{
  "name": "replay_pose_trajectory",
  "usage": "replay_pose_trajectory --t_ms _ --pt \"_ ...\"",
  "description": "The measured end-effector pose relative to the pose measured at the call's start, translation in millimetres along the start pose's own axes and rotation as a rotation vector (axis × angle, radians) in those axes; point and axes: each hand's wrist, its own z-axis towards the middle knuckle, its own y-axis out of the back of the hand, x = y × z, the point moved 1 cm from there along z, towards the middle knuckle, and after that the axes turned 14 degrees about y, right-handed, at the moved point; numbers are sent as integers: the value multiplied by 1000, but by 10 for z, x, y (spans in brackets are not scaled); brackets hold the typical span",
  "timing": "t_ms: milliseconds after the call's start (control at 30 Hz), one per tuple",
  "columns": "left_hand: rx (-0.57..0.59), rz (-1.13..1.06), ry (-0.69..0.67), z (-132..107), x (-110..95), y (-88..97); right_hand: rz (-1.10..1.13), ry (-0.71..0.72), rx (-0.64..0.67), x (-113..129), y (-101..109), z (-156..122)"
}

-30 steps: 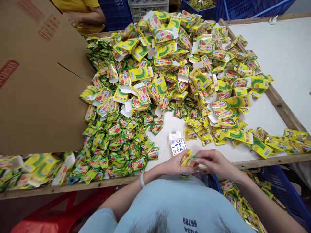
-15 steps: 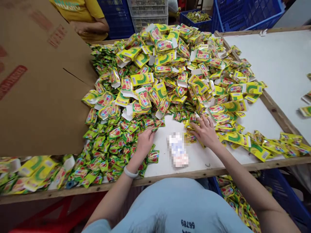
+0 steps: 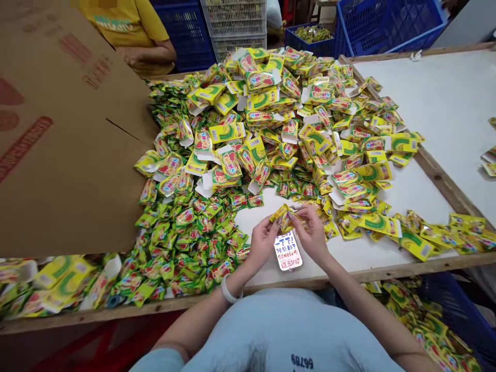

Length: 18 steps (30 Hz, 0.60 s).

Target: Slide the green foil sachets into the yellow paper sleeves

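In the head view, my left hand point(image 3: 262, 238) and my right hand point(image 3: 311, 231) meet near the front of the table, both with fingertips pinched on a small yellow sachet point(image 3: 282, 217). Whether more than one sachet is between the fingers I cannot tell. Just below it lies a phone point(image 3: 288, 253) with coloured writing on its lit screen. Loose green sachets point(image 3: 189, 222) with a red fruit print spread beside my left hand. Yellow sachets point(image 3: 351, 231) lie just past my right hand. Behind both hands rises a heap of small yellow-and-green boxes point(image 3: 227, 132), many with white end flaps raised.
A large cardboard carton point(image 3: 73, 155) stands at the left. Wooden strips point(image 3: 437, 175) border the white tabletop point(image 3: 430, 98). Across the table is a person in a yellow shirt point(image 3: 134, 31), near blue crates point(image 3: 387, 26). Below the front edge, a blue crate point(image 3: 461, 305) holds more sachets.
My hands have come together from the green sachets on the left and the yellow ones on the right. A yellow sachet is now held between them, above the phone.
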Motion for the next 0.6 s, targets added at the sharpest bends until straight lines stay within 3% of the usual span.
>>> replay_pose_trajectory --t_ms 100,167,200,233,300,367,433,500,600 --pt "89 292 -166 41 -49 6 327 -216 193 -72 164 56" --pt "146 562 -352 111 -139 41 413 -338 347 -92 262 70" --pt "122 699 -452 171 -202 80 406 -379 387 -99 305 66" --pt "42 823 -540 252 -274 136 385 -408 391 -106 345 53" --pt "-263 1027 -623 469 -430 295 348 -436 324 -126 417 13" --pt "-573 1173 -542 703 -568 478 341 -438 220 -145 481 -24" --pt "-677 1281 -414 861 -674 624 338 -423 153 -145 544 -25" --pt "-575 1372 -406 861 -765 695 315 -382 146 -113 611 26" --pt "-216 1420 -543 563 -898 675 294 -303 229 -31 681 151"
